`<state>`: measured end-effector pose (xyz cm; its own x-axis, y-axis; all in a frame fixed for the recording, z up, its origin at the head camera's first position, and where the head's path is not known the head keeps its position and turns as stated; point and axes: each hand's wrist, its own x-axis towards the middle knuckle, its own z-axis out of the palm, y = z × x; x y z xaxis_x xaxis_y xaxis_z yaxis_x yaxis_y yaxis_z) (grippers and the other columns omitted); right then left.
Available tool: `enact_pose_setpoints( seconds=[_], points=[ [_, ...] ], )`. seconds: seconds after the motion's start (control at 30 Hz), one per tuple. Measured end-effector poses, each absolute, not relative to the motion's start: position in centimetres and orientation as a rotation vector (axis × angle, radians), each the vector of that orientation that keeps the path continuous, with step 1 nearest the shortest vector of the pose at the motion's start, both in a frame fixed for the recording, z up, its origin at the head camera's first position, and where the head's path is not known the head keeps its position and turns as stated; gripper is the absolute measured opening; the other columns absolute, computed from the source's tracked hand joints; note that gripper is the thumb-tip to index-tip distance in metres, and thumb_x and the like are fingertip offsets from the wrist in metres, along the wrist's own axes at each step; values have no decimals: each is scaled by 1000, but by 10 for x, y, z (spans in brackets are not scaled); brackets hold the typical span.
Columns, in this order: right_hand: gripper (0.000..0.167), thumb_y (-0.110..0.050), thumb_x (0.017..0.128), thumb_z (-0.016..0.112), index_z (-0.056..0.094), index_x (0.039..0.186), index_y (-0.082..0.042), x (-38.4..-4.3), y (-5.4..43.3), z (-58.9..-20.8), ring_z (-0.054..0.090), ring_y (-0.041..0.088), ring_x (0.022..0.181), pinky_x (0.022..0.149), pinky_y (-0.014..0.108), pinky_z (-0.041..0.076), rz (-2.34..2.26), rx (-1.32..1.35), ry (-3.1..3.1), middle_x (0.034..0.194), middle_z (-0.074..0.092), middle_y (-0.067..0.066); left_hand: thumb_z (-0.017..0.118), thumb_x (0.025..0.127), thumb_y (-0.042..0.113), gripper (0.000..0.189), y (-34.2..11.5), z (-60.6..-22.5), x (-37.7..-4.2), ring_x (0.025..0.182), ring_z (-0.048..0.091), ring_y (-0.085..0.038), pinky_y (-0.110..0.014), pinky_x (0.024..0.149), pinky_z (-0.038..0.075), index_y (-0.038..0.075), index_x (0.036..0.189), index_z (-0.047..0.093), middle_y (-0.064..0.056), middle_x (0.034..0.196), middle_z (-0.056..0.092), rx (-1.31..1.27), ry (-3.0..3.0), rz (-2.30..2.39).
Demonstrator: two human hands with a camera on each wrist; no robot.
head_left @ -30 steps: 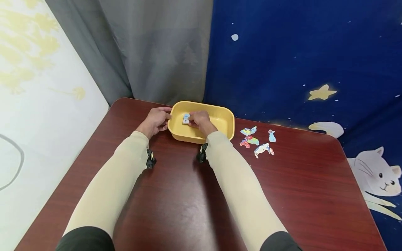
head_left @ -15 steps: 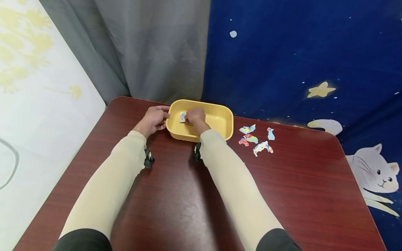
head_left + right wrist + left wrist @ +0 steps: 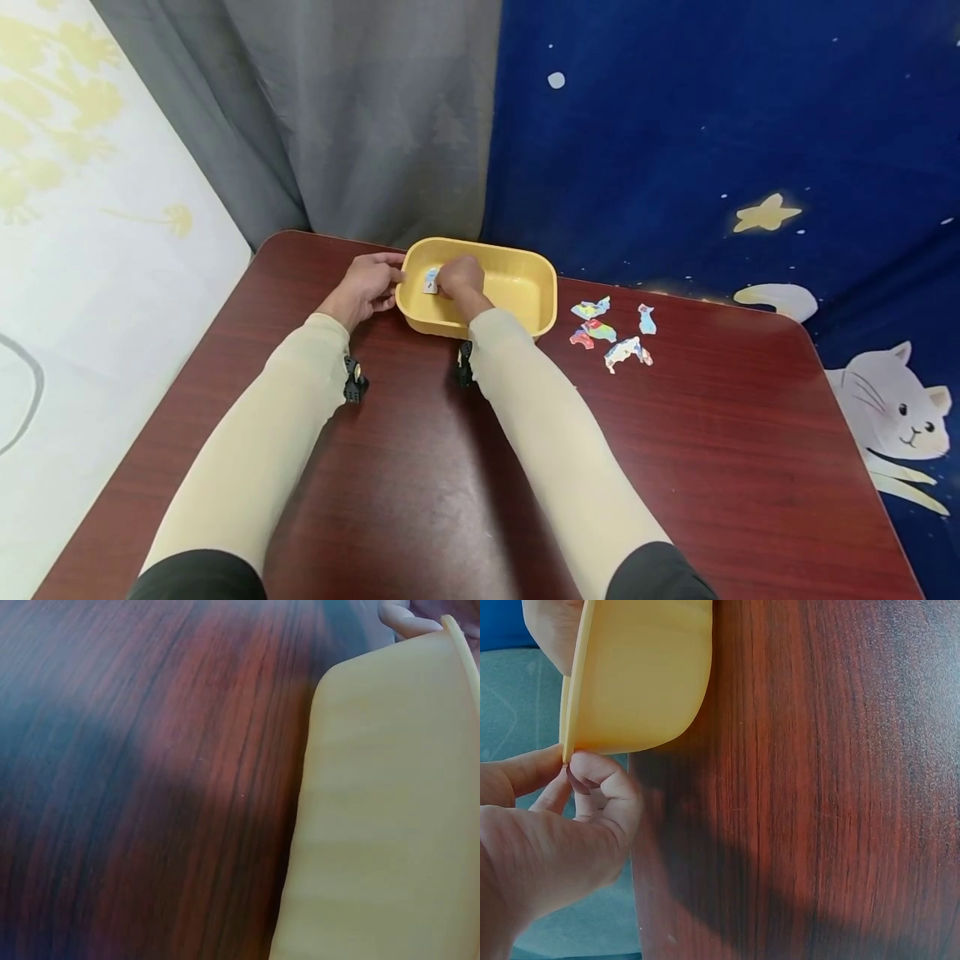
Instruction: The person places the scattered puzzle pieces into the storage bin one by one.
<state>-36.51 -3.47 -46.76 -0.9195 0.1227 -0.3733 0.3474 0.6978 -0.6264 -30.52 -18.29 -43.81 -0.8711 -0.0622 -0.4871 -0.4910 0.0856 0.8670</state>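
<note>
A yellow plastic basin stands near the table's back edge. My left hand pinches the left end of its rim; the left wrist view shows thumb and fingertips meeting on that rim. My right hand is inside the basin with curled fingers. A small light-blue and white paper cutout sticks out to the left from its fingertips. The back of the hand hides the fingertips themselves. In the right wrist view, the basin's outer wall hides the right hand's work.
Several colourful animal-shaped paper cutouts lie on the dark red wooden table, right of the basin. Grey curtain and blue starry curtain hang behind. A white wall borders the table's left side.
My right hand has slid left inside the basin, the small cutout moving with it toward the left end. The left hand keeps its pinch on the rim. The head view has shifted slightly.
</note>
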Motion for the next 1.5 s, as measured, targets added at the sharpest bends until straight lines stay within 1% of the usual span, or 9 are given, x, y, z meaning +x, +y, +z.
enact_pose_setpoints(
  seconds=[0.13,0.27,0.43,0.57,0.77,0.9,0.97,1.23,1.5],
  points=[
    [22,-5,78,63,53,60,-10,-365,-32,-467,27,11,44,40,21,24,-886,287,2673,63,47,3,51,98,12,39,-181,-439,-306,59,49,-12,-23,54,46,19,136,55,-1,74,53,-540,2043,1848],
    [23,-3,77,61,48,59,-10,-365,-29,-470,24,12,45,40,22,21,-916,285,2668,62,42,4,51,98,12,39,-180,-440,-307,59,49,-12,-23,55,46,20,136,55,-2,76,53,-537,2046,1841],
    [30,-1,73,63,44,53,-12,-367,-26,-470,24,12,42,39,22,24,-957,317,2645,51,34,1,51,99,13,39,-179,-440,-307,59,49,-12,-23,55,46,20,137,54,-3,78,54,-535,2045,1830],
    [32,-2,76,66,49,51,-9,-366,-20,-464,34,12,40,39,22,28,-1166,382,2580,45,37,1,51,99,13,40,-179,-441,-307,60,49,-12,-23,55,46,19,138,53,-4,81,54,-529,2044,1829],
    [19,-2,82,64,62,64,0,-365,-8,-450,52,18,48,45,24,41,-1528,428,2434,56,55,8,50,100,14,39,-181,-441,-308,61,49,-12,-23,56,46,20,139,53,-6,88,54,-540,2036,1827],
    [14,-3,84,64,63,71,0,-361,1,-434,58,17,54,59,29,56,-1631,371,2383,66,61,10,51,100,15,40,-184,-442,-309,61,49,-12,-23,57,47,20,139,53,-6,87,55,-536,2040,1833],
    [13,-3,85,64,64,73,1,-359,5,-428,61,18,57,67,33,59,-1656,337,2353,69,63,11,51,100,15,40,-185,-441,-309,60,50,-12,-23,57,47,19,140,52,-5,87,56,-535,2036,1838],
    [18,-9,89,64,66,97,6,-350,26,-422,69,25,73,79,38,58,-1680,241,2221,87,69,17,52,99,14,41,-188,-441,-309,59,50,-10,-22,56,47,20,141,51,-3,83,56,-533,2026,1842],
    [26,-16,95,61,57,113,2,-346,49,-428,70,25,72,81,40,58,-1696,262,2119,100,69,24,52,100,16,42,-188,-442,-311,59,50,-11,-22,56,48,21,141,50,-1,80,55,-526,2019,1834]
  ],
)
